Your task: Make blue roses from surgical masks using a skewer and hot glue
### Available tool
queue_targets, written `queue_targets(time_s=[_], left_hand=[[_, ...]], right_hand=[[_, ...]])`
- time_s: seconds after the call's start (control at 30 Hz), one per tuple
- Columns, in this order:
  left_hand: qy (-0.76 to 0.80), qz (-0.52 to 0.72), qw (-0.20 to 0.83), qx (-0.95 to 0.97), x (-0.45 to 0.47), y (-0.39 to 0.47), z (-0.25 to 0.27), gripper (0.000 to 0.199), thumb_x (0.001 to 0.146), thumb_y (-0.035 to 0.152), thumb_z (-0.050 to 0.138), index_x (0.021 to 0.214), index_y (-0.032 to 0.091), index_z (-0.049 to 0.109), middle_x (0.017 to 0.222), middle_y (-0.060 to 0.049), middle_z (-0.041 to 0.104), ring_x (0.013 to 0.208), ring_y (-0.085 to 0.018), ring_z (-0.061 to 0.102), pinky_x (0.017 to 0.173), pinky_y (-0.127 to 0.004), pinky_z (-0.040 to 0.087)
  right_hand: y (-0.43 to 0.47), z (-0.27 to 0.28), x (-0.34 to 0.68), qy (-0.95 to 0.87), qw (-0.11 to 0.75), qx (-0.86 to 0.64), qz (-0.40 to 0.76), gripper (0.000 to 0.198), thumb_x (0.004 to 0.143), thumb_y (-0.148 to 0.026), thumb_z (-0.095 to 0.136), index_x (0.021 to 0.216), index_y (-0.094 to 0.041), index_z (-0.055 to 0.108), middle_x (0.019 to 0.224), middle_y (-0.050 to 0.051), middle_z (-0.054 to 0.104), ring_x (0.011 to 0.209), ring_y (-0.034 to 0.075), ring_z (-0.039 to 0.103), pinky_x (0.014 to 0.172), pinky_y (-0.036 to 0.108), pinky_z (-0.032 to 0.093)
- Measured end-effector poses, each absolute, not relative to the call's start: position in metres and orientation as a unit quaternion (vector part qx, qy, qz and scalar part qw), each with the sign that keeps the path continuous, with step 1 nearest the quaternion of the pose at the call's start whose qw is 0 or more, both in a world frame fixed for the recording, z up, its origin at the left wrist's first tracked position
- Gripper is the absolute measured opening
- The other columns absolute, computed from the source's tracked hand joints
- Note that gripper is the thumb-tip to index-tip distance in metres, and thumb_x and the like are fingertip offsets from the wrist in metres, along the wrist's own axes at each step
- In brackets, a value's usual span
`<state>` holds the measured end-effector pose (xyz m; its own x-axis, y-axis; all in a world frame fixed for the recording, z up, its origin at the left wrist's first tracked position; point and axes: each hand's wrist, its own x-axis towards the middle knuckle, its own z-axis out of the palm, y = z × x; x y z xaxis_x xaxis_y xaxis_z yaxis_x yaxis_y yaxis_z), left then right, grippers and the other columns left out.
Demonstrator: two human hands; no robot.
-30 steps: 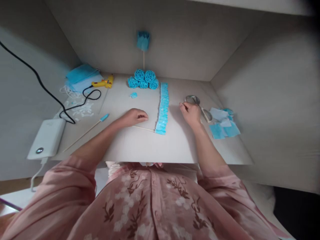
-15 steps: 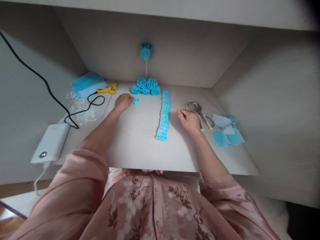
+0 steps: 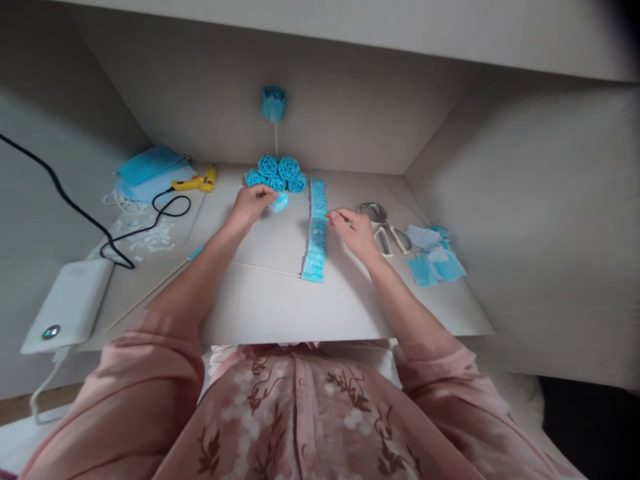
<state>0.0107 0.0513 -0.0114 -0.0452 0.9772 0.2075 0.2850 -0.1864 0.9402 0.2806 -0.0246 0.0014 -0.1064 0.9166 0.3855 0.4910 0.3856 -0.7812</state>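
My left hand (image 3: 254, 203) pinches a small light-blue fabric piece (image 3: 280, 203) just in front of the piled blue fabric roses (image 3: 289, 168). A pleated blue fabric strip (image 3: 317, 230) lies lengthwise on the table, its near end at a thin wooden stick (image 3: 267, 269). My right hand (image 3: 353, 231) is at the strip's right edge, fingertips pinched together; whatever they hold is too small to make out. Beyond my right hand lie scissors (image 3: 384, 230) with pale handles.
A yellow glue gun (image 3: 197, 180) lies by blue face masks (image 3: 153, 170), its black cable running to a white power bank (image 3: 70, 303). Another stick (image 3: 145, 300) is partly under my left forearm. Cut blue pieces (image 3: 437, 263) lie right. One stemmed blue flower (image 3: 273, 105) stands at the back.
My right hand has moved left, from beside the scissors to the strip's edge. The fabric piece in my left hand shows more fully. The view has shifted, uncovering the stick by my left forearm.
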Motion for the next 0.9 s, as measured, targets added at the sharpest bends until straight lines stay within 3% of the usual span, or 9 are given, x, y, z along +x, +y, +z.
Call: queue_targets(time_s=[0.13,0.3,0.47,0.57,0.7,0.9], left_hand=[[0.447,0.533,0.409,0.59,0.032,0.015,-0.003,0.019,0.075,0.034,0.076,0.074,0.016,0.072,0.076,-0.003,0.07,0.072,-0.015,0.059,0.071,-0.026,0.048],[0.451,0.522,0.413,0.595,0.038,-0.008,0.001,0.024,0.072,0.039,0.078,0.071,0.016,0.071,0.072,-0.002,0.068,0.072,-0.015,0.058,0.07,-0.026,0.046],[0.411,0.516,0.496,0.564,0.035,-0.012,-0.001,0.052,0.074,0.068,0.075,0.083,0.016,0.076,0.077,-0.004,0.069,0.072,-0.015,0.058,0.072,-0.027,0.046],[0.407,0.478,0.532,0.568,0.037,-0.014,0.0,0.063,0.068,0.078,0.078,0.082,0.016,0.076,0.075,-0.004,0.067,0.069,-0.014,0.055,0.068,-0.027,0.044],[0.402,0.425,0.551,0.595,0.039,-0.018,0.001,0.062,0.058,0.075,0.086,0.077,0.016,0.074,0.072,-0.002,0.066,0.068,-0.013,0.053,0.068,-0.027,0.043],[0.409,0.404,0.548,0.607,0.036,-0.017,-0.001,0.048,0.06,0.061,0.088,0.073,0.017,0.073,0.068,-0.001,0.065,0.064,-0.013,0.051,0.065,-0.027,0.041]], right_hand=[[-0.013,0.013,0.254,-0.711,0.421,-0.431,0.363,0.039,0.095,-0.054,0.061,0.098,-0.02,0.08,0.092,0.006,0.079,0.088,0.021,0.071,0.083,0.033,0.053],[-0.003,0.008,0.234,-0.698,0.423,-0.432,0.385,0.028,0.089,-0.044,0.065,0.081,-0.019,0.075,0.079,0.002,0.074,0.078,0.017,0.065,0.076,0.029,0.049],[-0.007,0.001,0.238,-0.66,0.481,-0.447,0.364,0.022,0.083,-0.04,0.063,0.075,-0.02,0.07,0.071,0.0,0.068,0.069,0.016,0.06,0.072,0.029,0.047],[-0.012,0.0,0.244,-0.645,0.499,-0.469,0.34,0.024,0.083,-0.042,0.062,0.075,-0.021,0.068,0.071,0.0,0.068,0.07,0.016,0.06,0.073,0.03,0.048],[-0.017,-0.001,0.246,-0.66,0.489,-0.485,0.301,0.024,0.086,-0.043,0.062,0.075,-0.022,0.067,0.072,0.0,0.069,0.071,0.017,0.061,0.075,0.031,0.049],[-0.02,-0.002,0.243,-0.663,0.492,-0.493,0.275,0.026,0.087,-0.043,0.063,0.072,-0.022,0.065,0.07,0.0,0.067,0.071,0.017,0.06,0.074,0.03,0.048]])
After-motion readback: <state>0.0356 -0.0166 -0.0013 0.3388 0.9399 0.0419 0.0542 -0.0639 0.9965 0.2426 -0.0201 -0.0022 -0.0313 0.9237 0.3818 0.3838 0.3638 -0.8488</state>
